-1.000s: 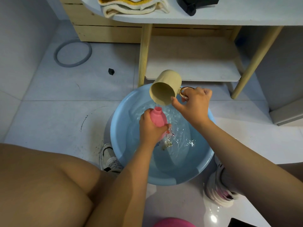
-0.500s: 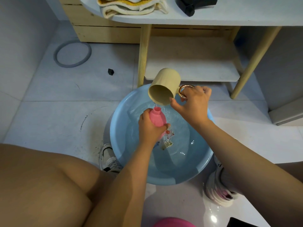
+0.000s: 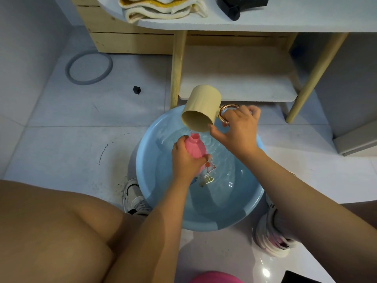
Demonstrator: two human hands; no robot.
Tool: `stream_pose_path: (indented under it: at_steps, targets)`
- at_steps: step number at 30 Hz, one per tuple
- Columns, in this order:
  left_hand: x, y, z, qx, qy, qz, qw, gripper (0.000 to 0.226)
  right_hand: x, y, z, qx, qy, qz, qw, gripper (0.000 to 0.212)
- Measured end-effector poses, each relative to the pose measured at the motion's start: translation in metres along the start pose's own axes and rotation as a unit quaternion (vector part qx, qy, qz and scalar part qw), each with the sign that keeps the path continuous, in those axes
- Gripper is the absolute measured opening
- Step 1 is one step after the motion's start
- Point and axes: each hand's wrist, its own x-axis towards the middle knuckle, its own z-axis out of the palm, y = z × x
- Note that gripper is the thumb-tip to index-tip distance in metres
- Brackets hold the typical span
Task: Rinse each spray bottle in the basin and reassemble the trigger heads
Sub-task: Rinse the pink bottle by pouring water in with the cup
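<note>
A light blue basin (image 3: 246,217) of water sits on the tiled floor between my feet. My left hand (image 3: 184,160) grips a pink spray bottle (image 3: 195,147) without its trigger head, held over the water with its open neck up. My right hand (image 3: 238,129) holds a cream cup (image 3: 201,108) by its copper ring handle, tipped mouth-down just above the bottle's neck, and a thin trickle of water falls from it. A black trigger head (image 3: 238,6) lies on the white tabletop at the top.
A white table (image 3: 265,23) with wooden legs and a low shelf (image 3: 234,78) stands behind the basin. A folded towel (image 3: 161,7) lies on the tabletop. A grey ring (image 3: 88,67) and a small black piece (image 3: 137,89) lie on the floor. A pink object (image 3: 214,277) shows at the bottom edge.
The cup has tipped further and risen slightly above the bottle's neck; the heavier pour has thinned to a trickle and the splashing in the basin has calmed.
</note>
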Motion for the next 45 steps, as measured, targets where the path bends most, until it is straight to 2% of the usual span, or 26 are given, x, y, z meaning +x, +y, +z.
stream_pose_path:
  at_steps: [5,10,14,23,28,30,33,38,39,43,45]
  targets:
    - [0.001,0.000,0.000,0.000,0.005,-0.005,1.000,0.087,0.000,0.001,0.000,-0.009,0.007,-0.022,1.000,0.043]
    - [0.002,0.001,0.001,0.002,0.006,-0.034,0.999,0.104,-0.001,0.002,0.000,-0.023,0.010,-0.043,0.999,0.042]
    - [0.001,0.004,0.001,0.007,0.008,-0.052,0.999,0.108,-0.001,0.002,0.001,-0.026,0.011,-0.050,0.998,0.040]
    - [0.000,0.003,-0.001,-0.016,0.017,-0.049,0.999,0.088,-0.003,0.004,0.002,-0.029,0.012,-0.049,0.998,0.043]
    - [-0.001,0.003,-0.003,-0.012,0.020,-0.046,0.999,0.083,-0.004,0.004,0.004,0.027,0.006,0.023,0.999,0.040]
    - [-0.001,0.002,-0.004,-0.024,0.014,-0.060,0.998,0.081,-0.004,0.006,0.006,0.029,-0.021,0.070,0.997,0.039]
    - [-0.002,0.000,-0.005,-0.026,0.022,-0.069,0.997,0.078,-0.008,0.016,0.010,-0.030,-0.123,0.137,0.982,0.042]
    - [-0.003,-0.009,-0.010,-0.036,0.033,-0.082,0.995,0.078,-0.036,0.032,0.022,-0.163,-0.249,0.087,0.951,0.057]
    - [-0.003,-0.011,-0.012,-0.037,0.031,-0.086,0.995,0.078,-0.042,0.033,0.024,-0.195,-0.281,0.065,0.937,0.054]
    - [-0.001,-0.021,-0.015,-0.041,0.033,-0.096,0.994,0.083,-0.058,0.028,0.027,-0.275,-0.388,0.002,0.880,0.013]
    - [-0.002,-0.025,-0.016,-0.043,0.039,-0.096,0.994,0.083,-0.065,0.026,0.031,-0.284,-0.434,-0.018,0.855,0.011]
